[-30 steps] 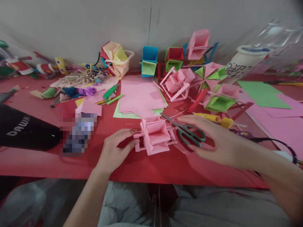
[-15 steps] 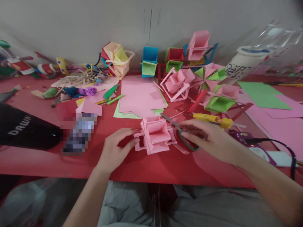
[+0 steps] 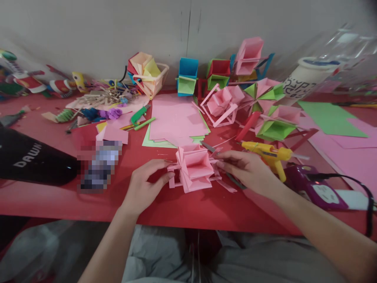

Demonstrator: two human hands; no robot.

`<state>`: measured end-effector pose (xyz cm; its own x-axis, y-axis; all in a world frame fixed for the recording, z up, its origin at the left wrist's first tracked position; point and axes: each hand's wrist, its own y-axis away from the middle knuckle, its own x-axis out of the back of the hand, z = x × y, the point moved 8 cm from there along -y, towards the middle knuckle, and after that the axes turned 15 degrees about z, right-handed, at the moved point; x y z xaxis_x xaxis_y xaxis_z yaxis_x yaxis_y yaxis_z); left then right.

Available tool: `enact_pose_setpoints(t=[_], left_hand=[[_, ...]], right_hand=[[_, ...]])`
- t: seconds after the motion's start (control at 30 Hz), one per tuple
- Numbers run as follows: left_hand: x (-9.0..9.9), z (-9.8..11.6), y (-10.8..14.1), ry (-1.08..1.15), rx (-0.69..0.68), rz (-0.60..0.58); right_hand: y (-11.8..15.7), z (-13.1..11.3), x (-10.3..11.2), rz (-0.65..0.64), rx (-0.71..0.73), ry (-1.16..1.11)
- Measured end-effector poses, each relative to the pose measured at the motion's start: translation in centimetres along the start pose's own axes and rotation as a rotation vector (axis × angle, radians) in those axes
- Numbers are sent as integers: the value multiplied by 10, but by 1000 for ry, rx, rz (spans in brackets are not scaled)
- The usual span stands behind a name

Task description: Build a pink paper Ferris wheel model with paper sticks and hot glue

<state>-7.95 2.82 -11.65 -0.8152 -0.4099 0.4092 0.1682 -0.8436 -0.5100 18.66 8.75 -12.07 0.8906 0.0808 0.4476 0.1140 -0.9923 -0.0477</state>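
Observation:
A pink folded-paper model (image 3: 196, 169) rests on the red tabletop (image 3: 176, 212) in front of me, with thin paper struts at both sides. My left hand (image 3: 149, 182) pinches its left strut between thumb and fingers. On the other side, my right hand (image 3: 246, 169) has its thumb and fingertips closed on the right end of the model. Scissors (image 3: 235, 181) lie beneath my right hand, partly covered by it. Loose pink strips lie beside the model's lower right.
Behind are stacked pink sheets (image 3: 178, 118) and several paper models. A yellow glue gun (image 3: 268, 151) and purple device (image 3: 316, 188) lie right. At left are a black tumbler (image 3: 38, 157), a blurred-out object (image 3: 101, 165) and a green cutter (image 3: 139, 114).
My right hand has moved left from over the scissors and closed on the model's right end. My left hand keeps its hold.

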Motion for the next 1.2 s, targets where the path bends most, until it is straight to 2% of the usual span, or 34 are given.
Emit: enact_pose_setpoints(t=[0.3, 0.57, 0.77, 1.0, 1.1, 1.2], left_hand=[[4, 2, -2, 71, 43, 25], [6, -1, -2, 216, 149, 39], [4, -13, -2, 378, 347, 25], [-1, -31, -2, 527, 619, 61], [-2, -31, -9, 541, 664, 21], [-6, -26, -21, 532, 681, -76]], right_hand=[[2, -2, 1, -18, -39, -27], [6, -11, -1, -51, -47, -43], [11, -19, -5, -120, -47, -46], [17, -24, -6, -93, -57, -24], [21, -22, -7, -106, -100, -42], [26, -21, -10, -151, -89, -34]])
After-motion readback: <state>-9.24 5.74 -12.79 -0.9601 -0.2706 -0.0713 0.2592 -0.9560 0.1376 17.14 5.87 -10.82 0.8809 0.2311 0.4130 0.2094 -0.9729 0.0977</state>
